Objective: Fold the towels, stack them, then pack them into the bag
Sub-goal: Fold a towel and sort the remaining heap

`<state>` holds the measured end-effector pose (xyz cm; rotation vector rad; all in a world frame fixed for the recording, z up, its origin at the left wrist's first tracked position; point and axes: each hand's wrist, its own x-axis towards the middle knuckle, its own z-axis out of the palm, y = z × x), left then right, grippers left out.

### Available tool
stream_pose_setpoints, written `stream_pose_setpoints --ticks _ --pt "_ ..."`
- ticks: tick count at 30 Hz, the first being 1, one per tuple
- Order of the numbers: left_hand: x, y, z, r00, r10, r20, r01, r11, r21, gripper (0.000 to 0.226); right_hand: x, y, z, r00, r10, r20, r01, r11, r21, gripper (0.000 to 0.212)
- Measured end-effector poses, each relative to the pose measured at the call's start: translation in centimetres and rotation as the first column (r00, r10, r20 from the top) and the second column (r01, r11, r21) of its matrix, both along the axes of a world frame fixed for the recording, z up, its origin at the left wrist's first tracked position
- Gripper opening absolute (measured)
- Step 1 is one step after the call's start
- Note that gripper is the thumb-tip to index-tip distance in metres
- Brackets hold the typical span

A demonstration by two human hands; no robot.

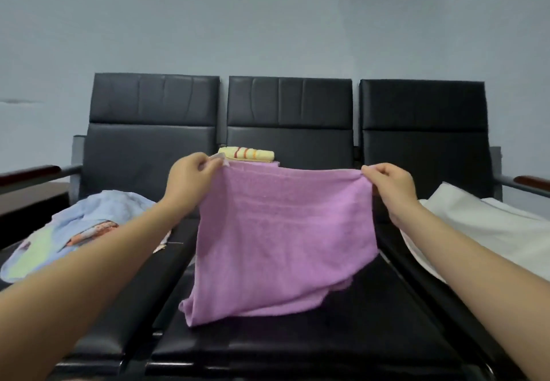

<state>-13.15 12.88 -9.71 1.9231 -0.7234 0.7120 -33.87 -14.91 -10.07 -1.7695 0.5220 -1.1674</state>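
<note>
the left hand (190, 172) pinches the upper left corner of the purple towel (282, 232) between thumb and curled fingers, and the right hand (390, 184) pinches the upper right corner the same way, so each grip is pressed together on cloth. the towel hangs between them at the middle of the view, its top edge pulled nearly straight from 9 to 3 o'clock, its lower part draped and bunched on the middle seat (297, 336) of a black bench, the low corner trailing toward 7 o'clock. the cloth looks doubled, with a second layer showing along the bottom.

behind the towel, toward 12 o'clock, a folded yellow towel (247, 154) with red stripes lies on what looks like a folded purple piece, only a thin edge of which shows above the held towel. at 9 o'clock a loose heap of towels (89, 226), pale blue, green and a patterned orange one, lies on the left seat, partly under the left forearm. at 3 o'clock a white bag (482, 226) lies flat on the right seat, just beside the right forearm. three black backrests (290, 113) stand against a pale wall.
</note>
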Motion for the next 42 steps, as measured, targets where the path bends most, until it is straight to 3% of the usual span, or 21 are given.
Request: stream_pose_setpoints --ticks 4,9,15,18,21,24,28,31,37,42 --pt "-1.1 0.4 6.4 0.990 -0.075 -0.121 0.039 0.962 -0.271 0.036 0.5 2.4 6.5 0.992 0.023 0.124 -0.029 0.998 0.049 0.017" --pt "-2.1 1.4 10.4 0.956 -0.225 -0.187 0.122 0.889 -0.442 0.030 0.4 4.9 11.1 0.980 0.078 0.182 -0.086 0.996 0.037 0.021" --pt "-2.2 1.8 12.6 0.839 -0.424 -0.341 0.171 0.800 -0.574 0.031 1.0 4.5 14.0 0.936 0.180 0.304 -0.276 0.909 0.311 0.013" --pt "-1.1 1.6 11.6 0.859 -0.351 -0.373 0.171 0.884 -0.436 0.023 1.6 2.7 13.1 0.936 0.217 0.279 -0.315 0.870 0.379 0.024" --pt "0.9 0.9 8.5 0.974 -0.117 -0.193 0.118 0.993 -0.008 0.029 2.6 1.0 10.1 0.972 0.173 0.159 -0.222 0.895 0.386 0.027" --pt "2.8 -0.3 3.9 1.000 -0.003 0.012 -0.001 0.950 0.311 0.043 3.8 -1.1 5.5 0.998 0.063 0.015 -0.064 0.964 0.259 0.025" --pt "5.2 -3.0 -3.4 0.999 -0.003 0.041 -0.018 0.871 0.491 0.034 4.8 -3.2 -1.9 0.939 -0.144 -0.312 0.127 0.989 -0.073 0.022" --pt "7.1 -5.3 -8.8 1.000 0.017 -0.016 -0.005 0.829 0.559 0.030 6.2 -4.6 -7.3 0.869 -0.207 -0.450 0.171 0.978 -0.120 0.019" --pt "11.1 -8.2 -15.1 0.991 0.045 -0.123 0.032 0.828 0.560 0.031 10.5 -7.5 -14.0 0.843 -0.128 -0.523 0.272 0.940 0.208 0.019" --pt "14.0 -9.9 -17.3 0.991 0.086 -0.102 -0.017 0.839 0.544 0.030 12.9 -9.3 -15.7 0.790 -0.193 -0.582 0.228 0.974 -0.012 0.024"
